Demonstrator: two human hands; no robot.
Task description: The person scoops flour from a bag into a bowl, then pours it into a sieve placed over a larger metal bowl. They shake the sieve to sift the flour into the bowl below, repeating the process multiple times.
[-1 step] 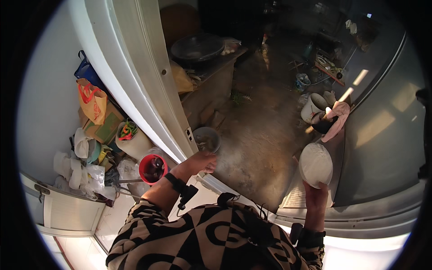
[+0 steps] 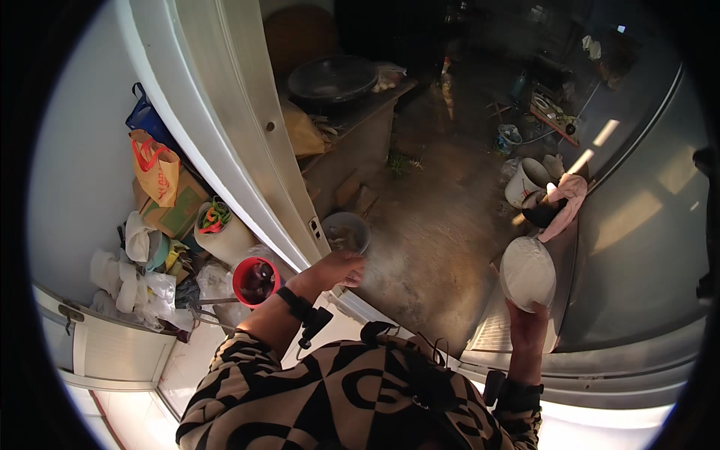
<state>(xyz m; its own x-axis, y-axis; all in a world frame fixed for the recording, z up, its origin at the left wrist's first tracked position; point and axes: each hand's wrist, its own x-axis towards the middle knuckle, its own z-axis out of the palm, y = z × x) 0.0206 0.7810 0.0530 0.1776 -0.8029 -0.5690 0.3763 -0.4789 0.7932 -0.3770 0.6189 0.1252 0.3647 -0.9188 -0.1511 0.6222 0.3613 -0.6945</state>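
I register no grip change: right hand (image 2: 527,319) still clasps the bowl (image 2: 528,270); left hand (image 2: 339,271) curls near the bucket (image 2: 355,223), its grip indeterminate.

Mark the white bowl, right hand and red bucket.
White bowl (image 2: 552,276): head view, right side of its rim.
Right hand (image 2: 526,318): head view, middle of the hand, below the bowl's near edge.
Red bucket (image 2: 238,283): head view, inner left wall.
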